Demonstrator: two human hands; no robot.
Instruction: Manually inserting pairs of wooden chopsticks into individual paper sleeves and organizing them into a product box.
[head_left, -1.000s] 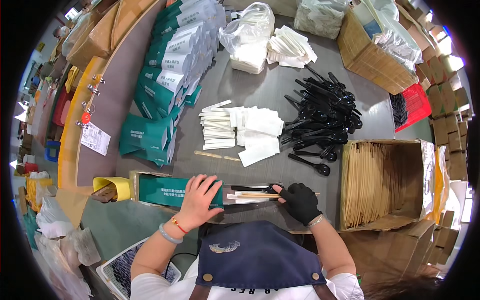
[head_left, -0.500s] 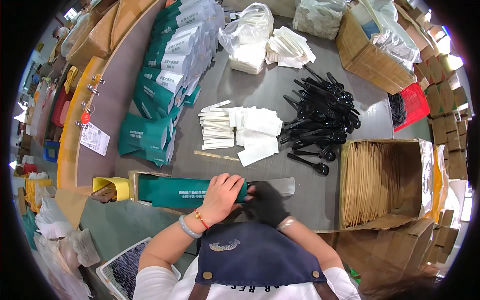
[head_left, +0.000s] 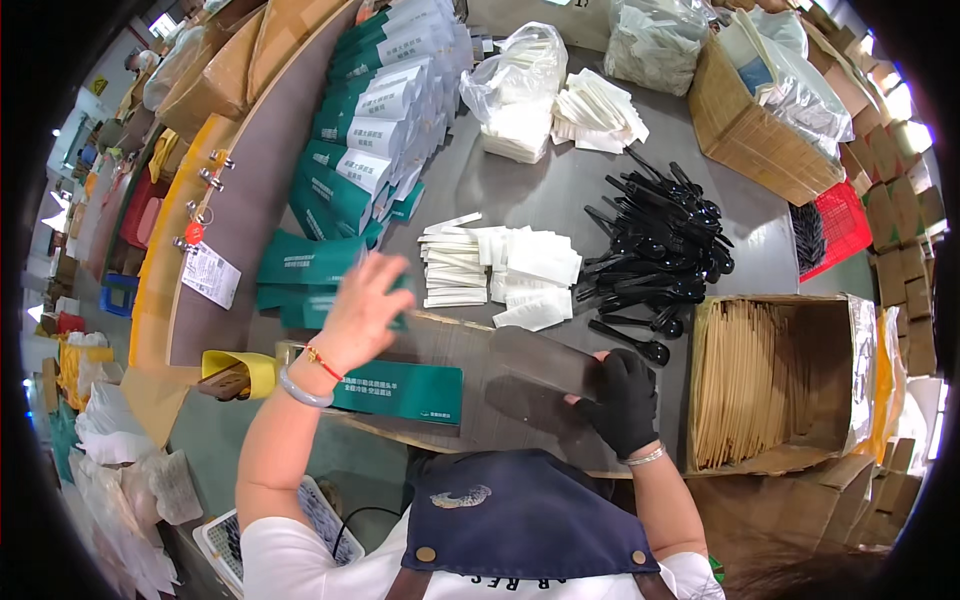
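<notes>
My left hand [head_left: 368, 312], smeared by motion, is over the lower end of the stacked green packets [head_left: 305, 265], its fingers apart. Below its wrist, a long green printed packet [head_left: 410, 392] lies near the table's front edge. My right hand [head_left: 622, 405], in a black fingerless glove, pinches the right end of a flat, greyish translucent sleeve [head_left: 540, 372] between thumb and fingers. Beyond it lie white paper packets [head_left: 530, 262] and a heap of black plastic spoons [head_left: 660, 240]. The nearest spoon [head_left: 632, 342] is just beyond my right hand.
At right, an open carton [head_left: 850, 370] holds many thin wooden sticks [head_left: 745, 380]. A yellow container [head_left: 240, 373] sits at the left front edge. Farther back are a plastic bag of white packets [head_left: 520, 100], loose white packets [head_left: 597, 108], a cardboard box [head_left: 760, 130] and a red basket [head_left: 840, 225].
My left hand has left the green packet and moved up and left to the stack. My right hand has moved right, drawing the translucent sleeve away from the packet. The whole view has shifted slightly.
</notes>
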